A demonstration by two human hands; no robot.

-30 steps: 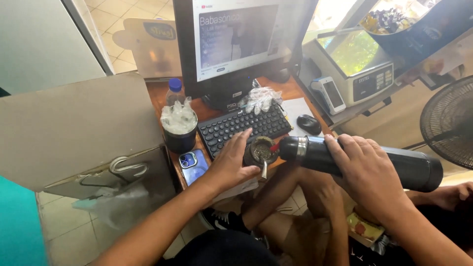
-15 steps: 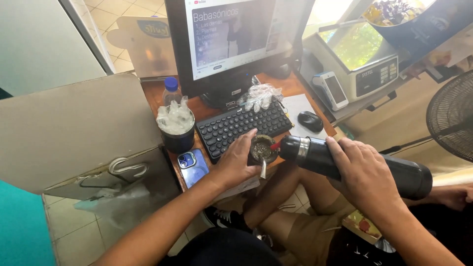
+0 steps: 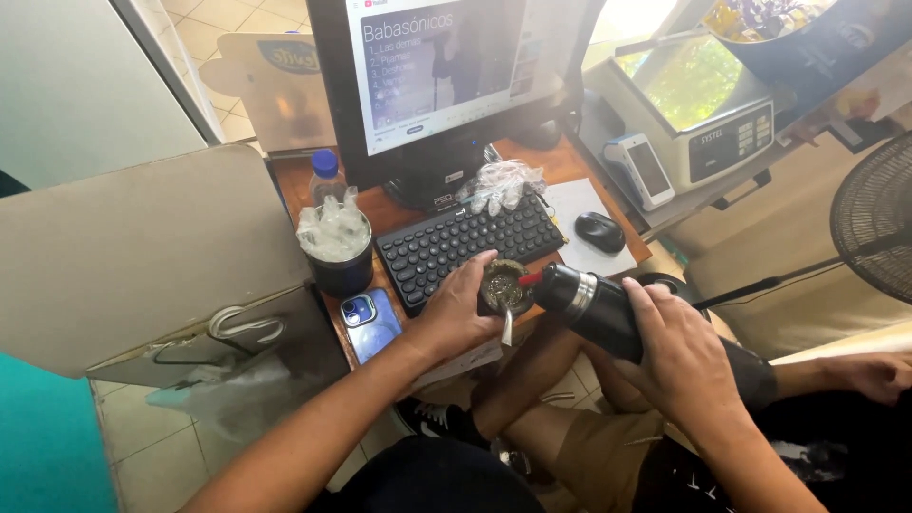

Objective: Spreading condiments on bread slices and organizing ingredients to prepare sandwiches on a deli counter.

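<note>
One cup (image 3: pixel 503 287), one flask (image 3: pixel 608 311) — both held.

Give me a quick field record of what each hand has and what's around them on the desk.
left hand: holds a small cup of green herb with a metal straw, at the desk's front edge
right hand: grips a dark flask, tilted, spout at the cup's rim
behind cup: black keyboard
left of cup: blue phone, dark tumbler stuffed with plastic
right: black mouse on a pad
back: monitor, switched on
</note>
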